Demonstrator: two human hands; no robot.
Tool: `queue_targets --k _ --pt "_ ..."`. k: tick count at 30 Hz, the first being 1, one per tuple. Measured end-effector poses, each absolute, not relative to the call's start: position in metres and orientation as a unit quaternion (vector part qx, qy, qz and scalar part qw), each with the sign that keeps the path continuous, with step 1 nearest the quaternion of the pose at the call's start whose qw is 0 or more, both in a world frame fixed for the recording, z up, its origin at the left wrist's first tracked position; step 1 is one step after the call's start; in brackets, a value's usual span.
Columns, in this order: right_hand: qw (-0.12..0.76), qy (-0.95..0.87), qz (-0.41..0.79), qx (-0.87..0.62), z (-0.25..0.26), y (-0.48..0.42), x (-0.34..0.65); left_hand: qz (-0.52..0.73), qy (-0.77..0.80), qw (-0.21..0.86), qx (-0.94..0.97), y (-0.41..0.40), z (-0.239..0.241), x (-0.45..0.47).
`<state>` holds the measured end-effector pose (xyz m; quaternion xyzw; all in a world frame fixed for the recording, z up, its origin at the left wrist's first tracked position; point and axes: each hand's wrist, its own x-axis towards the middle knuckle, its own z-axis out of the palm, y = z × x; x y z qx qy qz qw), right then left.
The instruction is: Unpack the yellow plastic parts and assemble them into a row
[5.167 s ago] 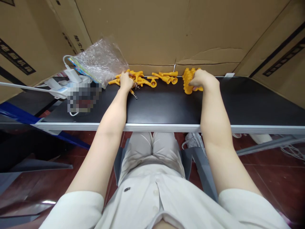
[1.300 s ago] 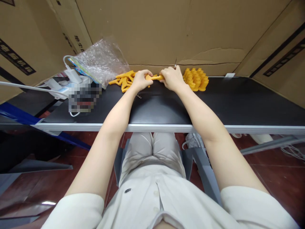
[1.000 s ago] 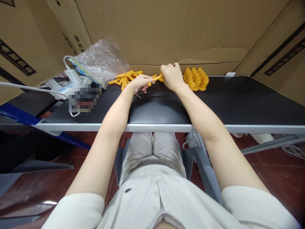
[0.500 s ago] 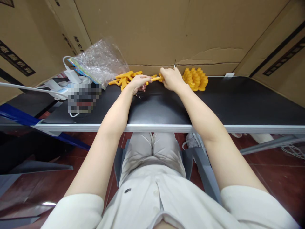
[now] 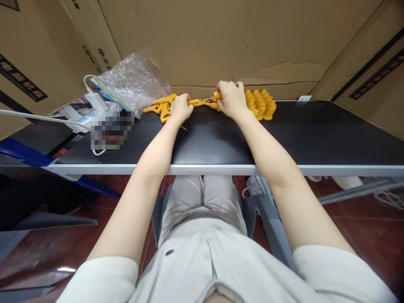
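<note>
My left hand [image 5: 181,108] and my right hand [image 5: 231,97] together grip one orange plastic piece [image 5: 202,102] that spans the gap between them near the far edge of the black table [image 5: 221,143]. A small metal part shows in the middle of that piece. Loose orange pieces [image 5: 159,106] lie just left of my left hand. A tight cluster of orange pieces [image 5: 260,104] sits just right of my right hand. A small metal screw [image 5: 183,127] lies on the table below my left hand.
A crinkled clear plastic bag [image 5: 134,81] lies at the back left, beside white chargers and cables [image 5: 85,105]. Cardboard boxes [image 5: 221,42] wall the table at the back and sides. My lap and a red floor show below the table edge.
My hands came in from the two piles to the middle and took hold of one orange piece together. In the last half second they have spread slightly apart along it.
</note>
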<state>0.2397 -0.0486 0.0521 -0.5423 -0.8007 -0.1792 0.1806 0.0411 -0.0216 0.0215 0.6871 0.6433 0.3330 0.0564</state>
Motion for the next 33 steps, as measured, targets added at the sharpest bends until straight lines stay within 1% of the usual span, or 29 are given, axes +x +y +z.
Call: queue_targets --k 4,8,14,19,23,26,30,31,33 --pt "0.164 -0.777 -0.143 -0.591 0.054 -0.047 0.245 0.402 0.673 0.053 0.619 -0.015 0.02 0.023" --pt "0.144 -0.745 -0.092 -0.644 0.058 -0.043 0.257 0.437 0.677 0.056 0.59 -0.008 0.015 0.007" --pt "0.14 -0.697 -0.024 -0.702 0.074 -0.048 0.275 0.414 0.701 0.048 0.579 -0.002 0.009 -0.003" --pt "0.154 -0.654 -0.022 -0.74 0.101 -0.072 0.292 0.384 0.717 0.042 0.581 -0.002 0.009 0.0" --pt "0.182 -0.593 -0.038 -0.783 0.115 -0.084 0.319 0.402 0.699 0.02 0.591 0.0 0.004 -0.001" --pt "0.161 -0.576 -0.018 -0.802 0.108 -0.076 0.344 0.429 0.684 0.015 0.59 0.002 -0.001 -0.003" --pt "0.081 -0.597 0.089 -0.793 0.084 -0.044 0.372 0.414 0.701 0.031 0.581 0.001 -0.001 -0.002" --pt "0.082 -0.607 0.11 -0.783 0.077 -0.037 0.377 0.406 0.703 0.034 0.582 0.0 0.0 -0.001" --pt "0.114 -0.651 0.127 -0.74 0.067 -0.026 0.381 0.396 0.702 0.04 0.59 0.0 0.0 0.0"
